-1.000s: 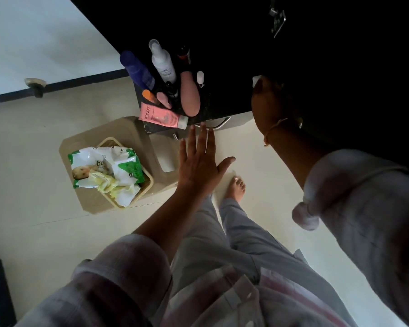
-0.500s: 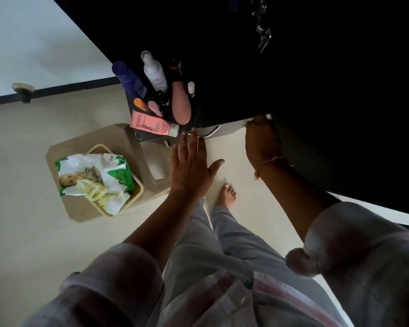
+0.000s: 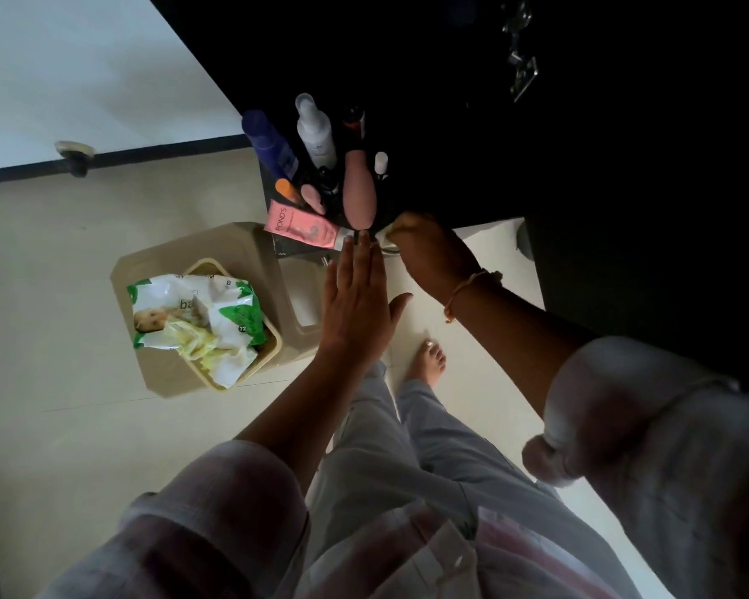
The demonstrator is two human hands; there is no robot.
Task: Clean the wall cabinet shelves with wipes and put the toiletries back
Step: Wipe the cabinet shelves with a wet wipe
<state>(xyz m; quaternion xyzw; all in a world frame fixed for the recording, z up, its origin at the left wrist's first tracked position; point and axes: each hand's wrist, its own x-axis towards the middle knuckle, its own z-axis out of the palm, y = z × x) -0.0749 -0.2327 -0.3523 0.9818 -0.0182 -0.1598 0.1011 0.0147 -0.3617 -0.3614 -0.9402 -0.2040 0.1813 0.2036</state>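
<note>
Toiletries stand on a dark surface (image 3: 429, 179): a blue bottle (image 3: 269, 142), a white spray bottle (image 3: 316, 131), a pink bottle (image 3: 359, 193) and a pink Pond's tube (image 3: 299, 224) lying flat at the near edge. My left hand (image 3: 357, 304) is flat with fingers together, its fingertips close to the tube's cap. My right hand (image 3: 431, 250) is closed on a white wipe (image 3: 385, 240) at the surface's near edge, just right of the pink bottle. A green and white wipes pack (image 3: 195, 315) lies in a beige basket.
The beige basket (image 3: 273, 343) rests on a beige plastic stool (image 3: 234, 244) on the pale tiled floor, left of my legs. A dark cabinet front (image 3: 645, 252) fills the right side. A door stopper (image 3: 73, 151) sits by the white wall at the left.
My right hand came down and left out of the dark cabinet area to the surface's near edge, holding the wipe. My left hand stayed open near the Pond's tube.
</note>
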